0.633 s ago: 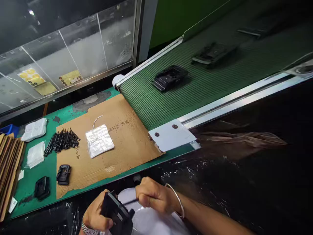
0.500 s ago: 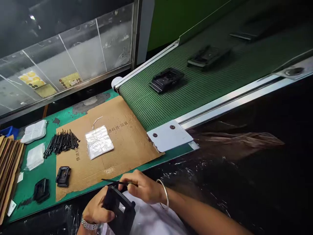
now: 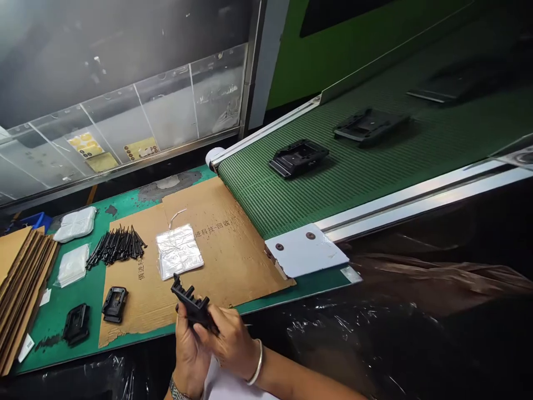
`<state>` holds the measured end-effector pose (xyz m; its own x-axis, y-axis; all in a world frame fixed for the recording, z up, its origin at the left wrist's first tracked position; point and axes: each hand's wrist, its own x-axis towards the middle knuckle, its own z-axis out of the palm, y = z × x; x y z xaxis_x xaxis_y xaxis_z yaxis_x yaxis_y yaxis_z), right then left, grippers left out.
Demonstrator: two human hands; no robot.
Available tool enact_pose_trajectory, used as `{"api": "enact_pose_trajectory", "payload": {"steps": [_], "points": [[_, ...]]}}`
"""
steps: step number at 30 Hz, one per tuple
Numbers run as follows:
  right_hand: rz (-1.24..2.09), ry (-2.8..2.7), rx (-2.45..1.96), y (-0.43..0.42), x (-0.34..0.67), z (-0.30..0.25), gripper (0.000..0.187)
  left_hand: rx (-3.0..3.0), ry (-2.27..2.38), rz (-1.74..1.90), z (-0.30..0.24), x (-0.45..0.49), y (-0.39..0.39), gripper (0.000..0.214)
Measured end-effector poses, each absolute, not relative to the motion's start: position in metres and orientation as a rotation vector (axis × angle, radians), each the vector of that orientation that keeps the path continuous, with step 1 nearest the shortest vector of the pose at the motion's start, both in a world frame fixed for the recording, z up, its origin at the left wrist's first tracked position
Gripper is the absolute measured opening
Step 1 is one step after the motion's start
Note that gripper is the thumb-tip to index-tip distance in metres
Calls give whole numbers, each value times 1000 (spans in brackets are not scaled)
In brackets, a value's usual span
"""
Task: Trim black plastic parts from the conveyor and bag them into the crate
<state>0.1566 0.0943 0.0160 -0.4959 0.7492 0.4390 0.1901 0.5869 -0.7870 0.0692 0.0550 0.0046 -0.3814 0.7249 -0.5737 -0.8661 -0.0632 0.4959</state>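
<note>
Both my hands are low in the middle of the view, holding a black plastic moulded part [image 3: 192, 306] above the front edge of the work mat. My left hand [image 3: 190, 351] cradles it from below, and my right hand [image 3: 230, 340] pinches its lower end. Its toothed end points up and to the left. No black pin shows in my fingers. A heap of several thin black pins [image 3: 117, 246] lies on the brown cardboard sheet [image 3: 237, 261], left of a clear plastic bag [image 3: 179, 251]. Another black part [image 3: 114, 304] sits on the cardboard.
A green mesh conveyor belt [image 3: 353, 166] carries several black parts, including one [image 3: 298, 158], behind a metal rail [image 3: 416, 203]. On the green mat [image 3: 50, 328] are a black part [image 3: 76, 324], white bags [image 3: 74, 265] and stacked cardboard [image 3: 23, 272]. Black plastic sheeting [image 3: 375, 339] covers the right foreground.
The black part has risen and turned, its toothed end now pointing up and left. The thin black pin seen in my right hand is gone from view. Both hands have moved up, and the view has shifted.
</note>
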Motion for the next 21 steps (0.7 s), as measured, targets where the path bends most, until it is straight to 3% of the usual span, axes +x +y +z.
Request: {"api": "enact_pose_trajectory", "payload": {"steps": [6,13,21], "points": [[880,-2134,-631,113,171,29,41,-289,1149,1722,17,59,50,24],[616,-2449,-288,143,168,41,44,-206,1116,1435,26,63,33,25],[449,-2555,-55,121,185,39,48,-243,1034,1447,24,54,35,25]]}}
